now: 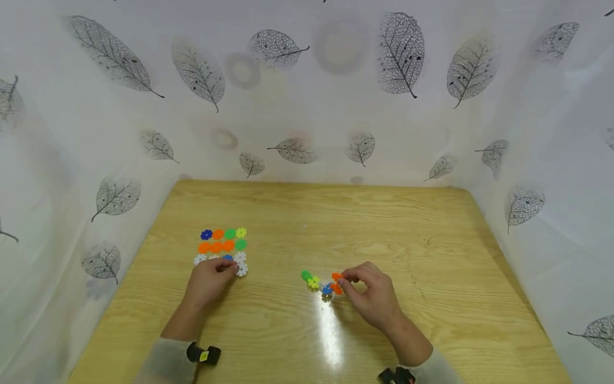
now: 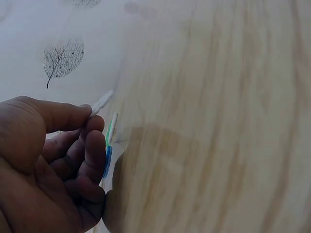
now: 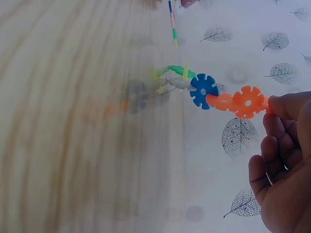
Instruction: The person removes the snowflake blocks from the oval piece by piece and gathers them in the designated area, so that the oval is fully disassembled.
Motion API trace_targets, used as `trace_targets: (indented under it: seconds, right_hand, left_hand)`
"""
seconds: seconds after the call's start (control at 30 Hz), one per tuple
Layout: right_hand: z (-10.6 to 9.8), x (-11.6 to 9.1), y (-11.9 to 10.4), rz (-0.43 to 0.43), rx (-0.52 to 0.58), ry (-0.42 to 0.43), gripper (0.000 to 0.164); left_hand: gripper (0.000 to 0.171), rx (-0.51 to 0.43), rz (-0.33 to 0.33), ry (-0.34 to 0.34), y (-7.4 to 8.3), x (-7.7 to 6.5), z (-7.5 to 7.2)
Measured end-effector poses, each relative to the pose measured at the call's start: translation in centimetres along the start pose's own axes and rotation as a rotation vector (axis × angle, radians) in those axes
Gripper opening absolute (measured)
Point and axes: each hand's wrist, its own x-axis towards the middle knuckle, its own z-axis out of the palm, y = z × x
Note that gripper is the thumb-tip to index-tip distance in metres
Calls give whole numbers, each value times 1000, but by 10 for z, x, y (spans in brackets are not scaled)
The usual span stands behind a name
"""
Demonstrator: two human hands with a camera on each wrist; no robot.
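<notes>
My left hand (image 1: pixel 208 281) pinches a white flower-shaped notched disc (image 2: pixel 102 103) between thumb and forefinger, just above the table beside the laid-out discs. In the head view a white disc (image 1: pixel 242 269) shows at those fingertips. Toward the middle, my right hand (image 1: pixel 373 296) pinches the orange end of a chain of interlocked discs. An orange disc (image 3: pixel 248 102) sits nearest the fingers in the right wrist view, then a blue disc (image 3: pixel 203 91). Farther along the chain come a whitish disc (image 3: pixel 179 83), a yellow disc (image 1: pixel 314 282) and a green disc (image 1: pixel 306 276).
Left of the chain, rows of loose discs lie on the wooden table (image 1: pixel 384 229), among them a dark blue disc (image 1: pixel 206 234) and a green one (image 1: pixel 241 244). My left hand hides part of the nearest row. Leaf-patterned cloth (image 1: pixel 307 106) encloses the table's back and sides.
</notes>
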Motion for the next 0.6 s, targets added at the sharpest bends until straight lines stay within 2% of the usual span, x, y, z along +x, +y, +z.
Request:
trace_targets:
  seconds: [0.4,0.6]
  right_hand:
    - [-1,2,-1,0,9,1,5]
    - [0,0,-1,7,16,-1,8]
  left_hand:
    - [25,124,50,3,-5,2,-5]
    - [26,154,54,7,-6,3,-5]
